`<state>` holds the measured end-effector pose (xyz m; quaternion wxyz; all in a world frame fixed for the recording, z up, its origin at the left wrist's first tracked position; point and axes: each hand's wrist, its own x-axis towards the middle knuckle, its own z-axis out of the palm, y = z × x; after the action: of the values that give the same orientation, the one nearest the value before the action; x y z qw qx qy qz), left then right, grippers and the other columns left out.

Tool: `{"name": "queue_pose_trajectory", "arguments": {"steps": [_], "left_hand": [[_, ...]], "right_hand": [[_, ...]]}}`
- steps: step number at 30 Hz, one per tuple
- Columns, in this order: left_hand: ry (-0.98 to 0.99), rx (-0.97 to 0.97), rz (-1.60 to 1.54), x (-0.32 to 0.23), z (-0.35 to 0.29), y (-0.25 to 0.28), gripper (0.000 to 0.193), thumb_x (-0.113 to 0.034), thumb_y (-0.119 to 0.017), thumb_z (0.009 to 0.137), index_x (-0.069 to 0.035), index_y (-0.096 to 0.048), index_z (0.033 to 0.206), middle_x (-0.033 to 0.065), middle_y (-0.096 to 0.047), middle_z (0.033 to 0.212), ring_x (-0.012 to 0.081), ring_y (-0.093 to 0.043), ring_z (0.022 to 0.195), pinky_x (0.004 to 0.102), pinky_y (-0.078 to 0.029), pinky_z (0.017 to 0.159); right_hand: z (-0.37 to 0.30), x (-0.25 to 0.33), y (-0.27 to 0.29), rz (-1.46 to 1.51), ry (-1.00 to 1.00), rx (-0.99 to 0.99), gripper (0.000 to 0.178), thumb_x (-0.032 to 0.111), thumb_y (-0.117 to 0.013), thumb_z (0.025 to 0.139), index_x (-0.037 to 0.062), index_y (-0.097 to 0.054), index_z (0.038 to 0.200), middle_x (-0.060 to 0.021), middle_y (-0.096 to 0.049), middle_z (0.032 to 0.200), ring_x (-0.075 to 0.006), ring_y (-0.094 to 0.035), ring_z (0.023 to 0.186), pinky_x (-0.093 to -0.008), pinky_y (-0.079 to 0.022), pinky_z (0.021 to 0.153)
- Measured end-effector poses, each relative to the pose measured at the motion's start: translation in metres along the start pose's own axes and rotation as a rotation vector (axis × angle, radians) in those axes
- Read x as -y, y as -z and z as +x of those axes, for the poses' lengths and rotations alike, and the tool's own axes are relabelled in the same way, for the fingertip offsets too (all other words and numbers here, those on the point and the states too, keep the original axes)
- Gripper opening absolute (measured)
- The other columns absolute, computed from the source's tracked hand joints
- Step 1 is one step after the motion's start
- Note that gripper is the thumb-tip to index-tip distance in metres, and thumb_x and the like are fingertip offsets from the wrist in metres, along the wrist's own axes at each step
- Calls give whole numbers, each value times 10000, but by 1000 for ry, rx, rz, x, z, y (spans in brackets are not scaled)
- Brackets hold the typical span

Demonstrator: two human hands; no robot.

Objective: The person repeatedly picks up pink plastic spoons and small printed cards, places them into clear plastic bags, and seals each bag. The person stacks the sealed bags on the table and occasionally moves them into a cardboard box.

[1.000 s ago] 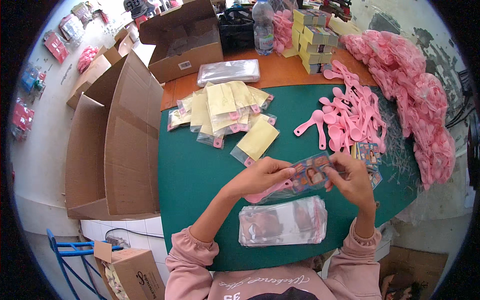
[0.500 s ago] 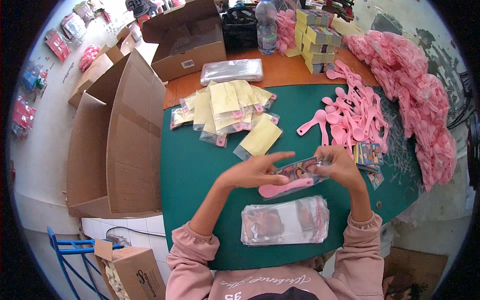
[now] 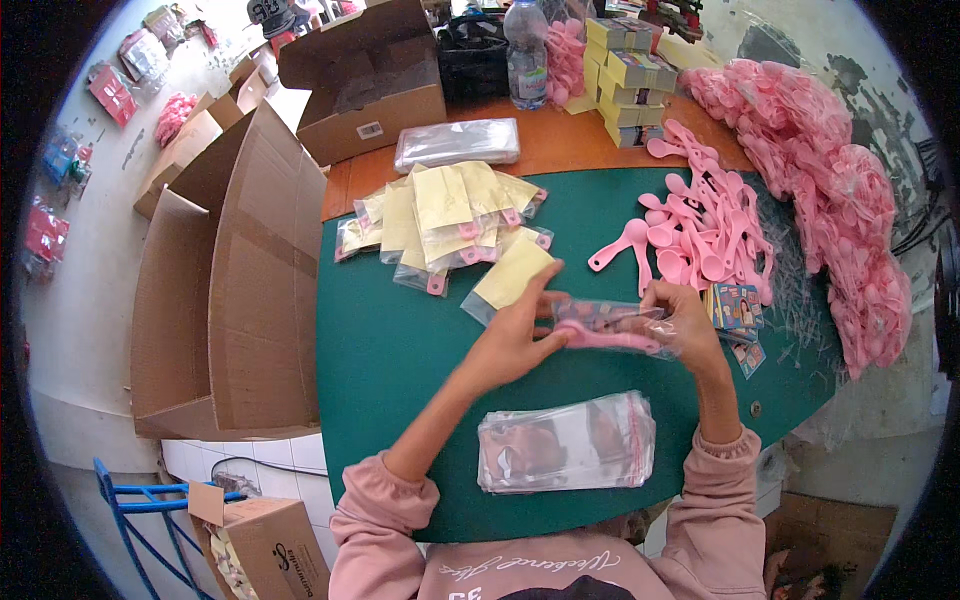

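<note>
Over the green table, my left hand and my right hand hold a clear plastic packet between them. Inside it lie a pink spoon and a printed card. My left thumb and fingers pinch the end by the spoon's bowl, and my right fingers are closed on the other end. Below my hands rests a stack of clear plastic bags. A loose pile of pink spoons lies beyond my right hand, with small printed cards beside it. Filled packets with yellow backs are heaped beyond my left hand.
An open cardboard box stands along the table's left side, another at the back. Stacked cards, a water bottle and a plastic bundle line the far edge. Bagged pink spoons run along the right.
The packet has turned from slanted to nearly level and moved slightly right. My left hand has risen and its fingers have closed on the packet's left end, where the index finger pointed out before.
</note>
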<state>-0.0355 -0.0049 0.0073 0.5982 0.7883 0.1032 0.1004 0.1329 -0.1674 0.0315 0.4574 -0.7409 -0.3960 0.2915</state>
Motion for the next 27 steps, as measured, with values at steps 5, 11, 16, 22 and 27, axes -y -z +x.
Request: {"name": "queue_pose_trajectory", "arguments": {"steps": [5,11,16,22,27], "left_hand": [[280,141,-587,-3,-9,-26,529,-245,-316,952,-110,-13,1365,179,-544,1017,248,-582,935,341,-494,782],[410,64,-733,-1,-23,-21,621,-207,-354,941,-140,96,1363,224,-539,1056,282,-559,1000,367,-478,841],[380,88,-664,9,-28,-22,648,-136,-405,921,-151,62,1371,205,-546,1046,272,-565,990,363,-485,831],[488,61,-694,3,-26,-18,655,-132,-444,905,-134,9,1377,175,-571,1001,237,-593,921,340,-493,821],[474,-15,-717,4,-23,-22,708,-105,-490,878,-101,18,1371,169,-590,944,217,-606,869,330,-506,790]], "right_hand": [[-7,27,-16,-390,265,-266,289,146,-700,678,25,-572,907,-98,-540,816,-172,-537,758,-302,-430,676],[-28,37,-37,-584,441,164,344,143,-653,699,35,-526,999,-138,-478,1014,-300,-491,958,-380,-399,812],[-24,26,-46,-619,440,137,247,119,-657,693,53,-547,903,-109,-481,940,-268,-493,904,-365,-396,760],[-22,23,-55,-612,477,173,178,105,-645,681,59,-533,811,-84,-475,842,-246,-489,844,-358,-384,717],[-25,18,-60,-724,568,114,146,124,-619,686,64,-519,774,-77,-472,801,-236,-487,814,-348,-371,688]]}}
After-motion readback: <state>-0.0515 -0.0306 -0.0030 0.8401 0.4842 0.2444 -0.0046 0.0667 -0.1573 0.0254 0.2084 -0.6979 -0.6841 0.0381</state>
